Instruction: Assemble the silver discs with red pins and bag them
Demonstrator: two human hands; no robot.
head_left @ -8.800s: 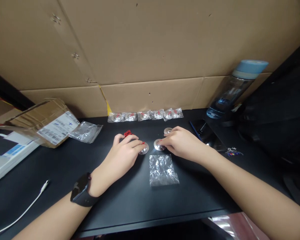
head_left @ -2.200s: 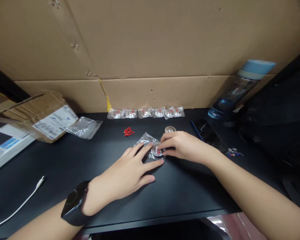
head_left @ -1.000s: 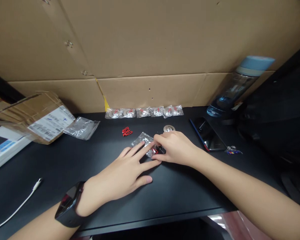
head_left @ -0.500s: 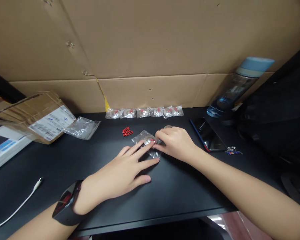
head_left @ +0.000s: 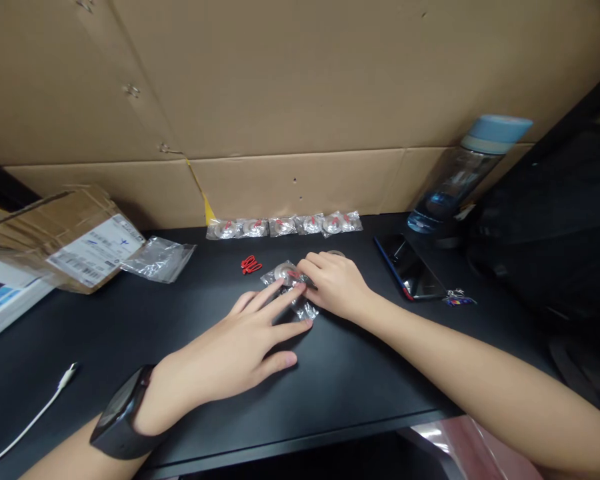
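A small clear plastic bag (head_left: pixel 306 310) lies on the black table in front of me, with a round silvery disc (head_left: pixel 283 271) and a bit of red inside. Spread fingers of my left hand (head_left: pixel 245 343) rest on the bag, pressing its middle, while the thumb stays apart on the table side. My right hand (head_left: pixel 336 283) is closed at the bag's right side, fingertips pinching its plastic close to the left fingertips. Part of the bag is hidden under both hands. Just behind the right knuckles shows the greyish curved edge (head_left: pixel 337 253) of something mostly hidden.
Several similar bagged discs (head_left: pixel 283 227) line the cardboard wall (head_left: pixel 300 100). Red looped ties (head_left: pixel 251 265) lie left of the hands. An empty-looking bag (head_left: pixel 160 259) and a carton (head_left: pixel 80 240) stand left; a phone (head_left: pixel 410 267) and bottle (head_left: pixel 445 183) right; a white cable (head_left: pixel 35 417) front left.
My right hand has shifted left over the bag, and the plastic looks more folded under the fingers. My left hand keeps pressing it. The whole view has moved slightly.
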